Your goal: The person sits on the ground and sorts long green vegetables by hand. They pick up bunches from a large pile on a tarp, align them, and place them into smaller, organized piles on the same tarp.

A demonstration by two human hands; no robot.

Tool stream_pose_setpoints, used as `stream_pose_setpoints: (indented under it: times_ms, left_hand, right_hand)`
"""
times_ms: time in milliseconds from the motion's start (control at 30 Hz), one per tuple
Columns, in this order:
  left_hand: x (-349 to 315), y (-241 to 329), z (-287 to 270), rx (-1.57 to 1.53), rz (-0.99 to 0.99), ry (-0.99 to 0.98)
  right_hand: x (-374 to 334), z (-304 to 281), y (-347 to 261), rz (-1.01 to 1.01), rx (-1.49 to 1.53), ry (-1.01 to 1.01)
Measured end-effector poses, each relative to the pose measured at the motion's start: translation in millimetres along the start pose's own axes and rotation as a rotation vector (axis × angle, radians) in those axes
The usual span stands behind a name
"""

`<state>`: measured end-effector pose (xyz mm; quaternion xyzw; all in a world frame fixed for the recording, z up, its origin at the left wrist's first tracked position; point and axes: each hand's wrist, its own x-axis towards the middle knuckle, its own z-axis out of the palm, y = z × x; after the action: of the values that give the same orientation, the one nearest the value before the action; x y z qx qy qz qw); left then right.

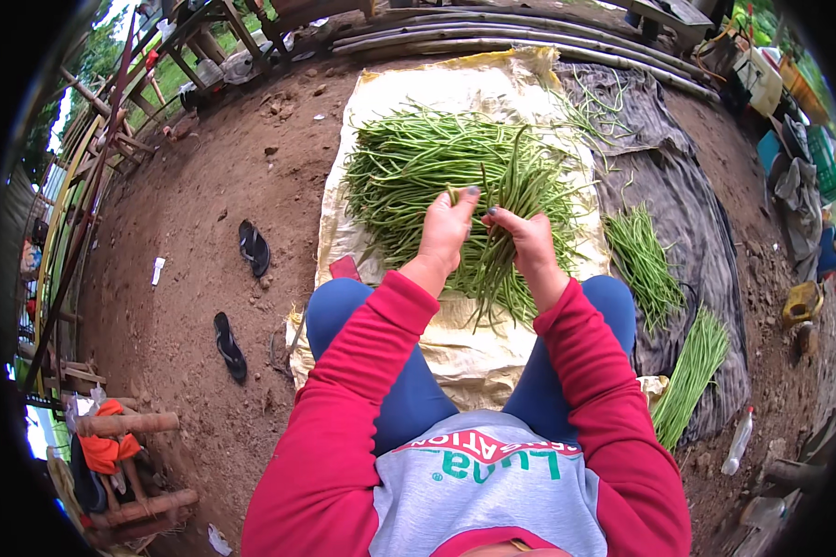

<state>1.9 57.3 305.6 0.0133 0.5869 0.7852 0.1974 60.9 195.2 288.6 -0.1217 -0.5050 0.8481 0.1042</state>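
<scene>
A big heap of long green beans (409, 153) lies in front of me on a pale woven sheet (464, 367). My right hand (529, 246) is closed around a bunch of long beans (509, 186), whose ends stick out above and hang below the fist. Just to its left, my left hand (446, 232) has thumb and fingers pinched together at the heap's near side. It seems to grip a bean or two, mostly hidden by the fingers. The two hands are close together, between my knees and the heap.
On the right, a dark cloth (706, 251) bears a loose bean bundle (643, 265) and a second one (695, 371). Flip-flops (254, 249) lie on the dirt at left. Poles (520, 42) cross the far side. A plastic bottle (738, 441) and a wooden frame (130, 424) flank me.
</scene>
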Motion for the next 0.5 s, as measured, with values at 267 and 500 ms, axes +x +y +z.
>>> stream_pose_setpoints:
  times_ms: [267,500]
  left_hand:
    - [-10.2,-1.7,17.4,-0.017,0.102,0.001]
    - [-10.7,23.2,15.8,0.020,0.121,-0.109]
  right_hand:
    - [1.0,-2.2,-5.5,0.035,0.058,-0.020]
    - [-0.8,-7.5,-3.9,0.073,-0.015,-0.109]
